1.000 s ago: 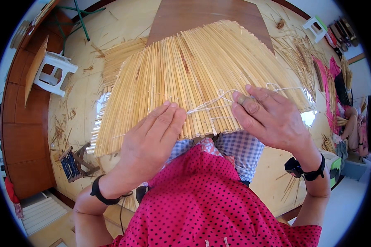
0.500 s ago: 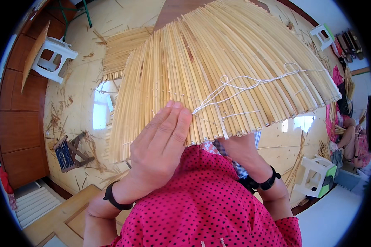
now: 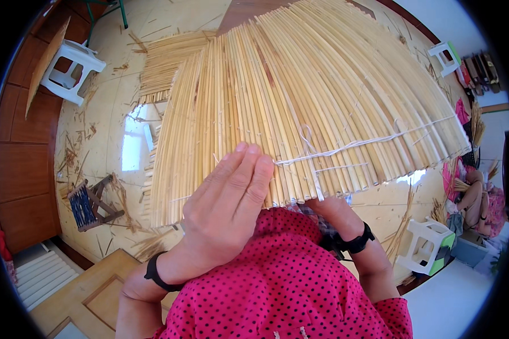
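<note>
A wide mat of straw-coloured reed stalks [image 3: 311, 96] fans out in front of me, its near edge above my lap. My left hand [image 3: 226, 198] lies on top of it near that edge, fingers stretched flat together and thumb out of sight. A white thread [image 3: 350, 146] runs from beside my left fingertips to the mat's right corner, with a small loop standing up on the way. Shorter white stitches cross the stalks near the edge. My right hand [image 3: 327, 207] reaches under the mat, so its fingers are hidden.
A second reed piece [image 3: 163, 62] lies behind on the left. White stools [image 3: 73, 69] stand around, and a folding stool [image 3: 90, 203] is at left. Loose straw litters the tiled floor. Another person [image 3: 476, 198] sits at far right, beside a blue bin [image 3: 469, 248].
The white thread's wide loops have drawn in, and it lies straighter across the stalks. The mat has shifted slightly in view. My left hand stays flat on it and my right stays underneath.
</note>
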`<state>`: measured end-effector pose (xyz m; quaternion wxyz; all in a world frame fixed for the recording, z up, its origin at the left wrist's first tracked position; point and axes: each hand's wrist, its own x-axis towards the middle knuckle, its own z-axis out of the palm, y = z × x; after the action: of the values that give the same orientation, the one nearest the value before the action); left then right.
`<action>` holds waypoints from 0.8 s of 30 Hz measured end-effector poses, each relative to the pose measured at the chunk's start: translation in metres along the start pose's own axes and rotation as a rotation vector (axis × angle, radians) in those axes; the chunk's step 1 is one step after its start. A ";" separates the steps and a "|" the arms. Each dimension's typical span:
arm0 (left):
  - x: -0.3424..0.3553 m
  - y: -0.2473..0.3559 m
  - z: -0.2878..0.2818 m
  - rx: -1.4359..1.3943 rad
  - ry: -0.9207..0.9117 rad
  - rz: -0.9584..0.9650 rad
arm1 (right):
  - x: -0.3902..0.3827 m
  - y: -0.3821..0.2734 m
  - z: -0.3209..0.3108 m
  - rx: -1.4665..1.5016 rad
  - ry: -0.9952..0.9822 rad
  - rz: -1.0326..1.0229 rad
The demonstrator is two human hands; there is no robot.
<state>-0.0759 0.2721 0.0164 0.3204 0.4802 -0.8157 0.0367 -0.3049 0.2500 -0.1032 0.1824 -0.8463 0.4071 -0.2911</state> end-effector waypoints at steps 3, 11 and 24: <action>0.004 0.000 -0.002 -0.016 0.023 -0.032 | -0.011 0.004 -0.005 0.015 0.125 0.111; 0.005 0.003 0.002 -0.049 0.021 -0.060 | 0.019 -0.011 0.008 2.406 0.233 0.587; -0.002 0.003 0.010 -0.035 0.046 -0.031 | -0.121 0.193 -0.155 0.944 1.225 0.904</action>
<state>-0.0820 0.2717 0.0077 0.3478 0.4862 -0.8012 0.0285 -0.5772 0.2189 -0.1321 0.3597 -0.1381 0.5655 -0.7292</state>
